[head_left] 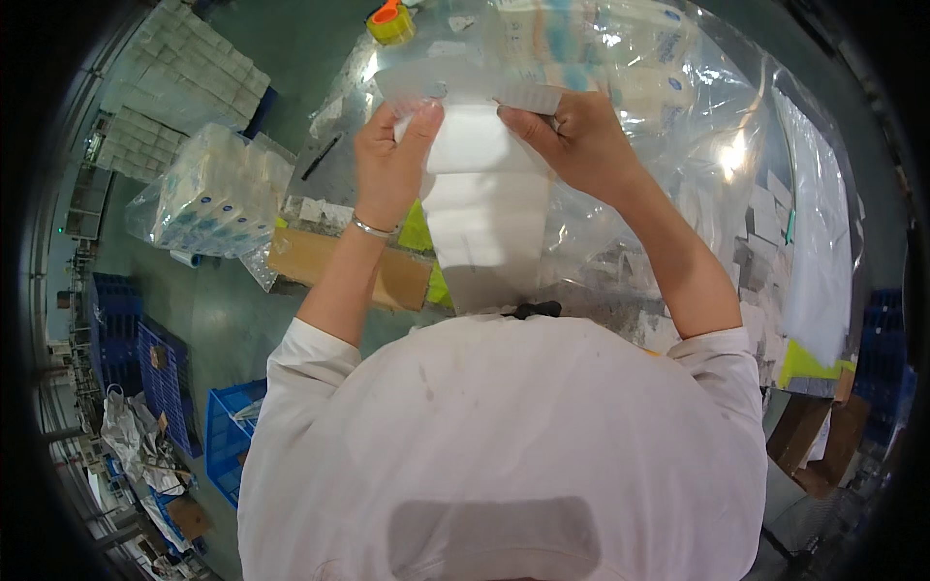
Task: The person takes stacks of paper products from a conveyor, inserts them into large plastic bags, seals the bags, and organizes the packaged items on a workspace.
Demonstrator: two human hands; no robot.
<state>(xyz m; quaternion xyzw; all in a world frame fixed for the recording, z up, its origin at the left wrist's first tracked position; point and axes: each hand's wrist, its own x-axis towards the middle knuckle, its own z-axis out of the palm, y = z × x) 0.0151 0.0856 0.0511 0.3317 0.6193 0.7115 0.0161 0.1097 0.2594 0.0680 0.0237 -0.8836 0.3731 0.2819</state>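
Observation:
A long white sheet with crosswise fold creases [484,208] stretches from my hands down toward my shirt front. My left hand [389,165] pinches its far left corner between thumb and fingers. At the far right corner, my right hand [573,143] grips the same sheet, thumb on top. The far edge stands up thin and pale between the hands. I cannot tell whether the sheet is paper or cloth. Just beyond it, plastic-wrapped packs with blue-green print [639,58] lie on the table, partly covered by clear film.
A yellow tape roll with an orange part [390,25] sits at the table's far edge. A black pen [322,158] and a brown cardboard piece [349,268] lie left. A wrapped pack bundle [208,194] stands beyond the left edge. Blue pallets [167,378] and a blue crate [232,431] are lower left.

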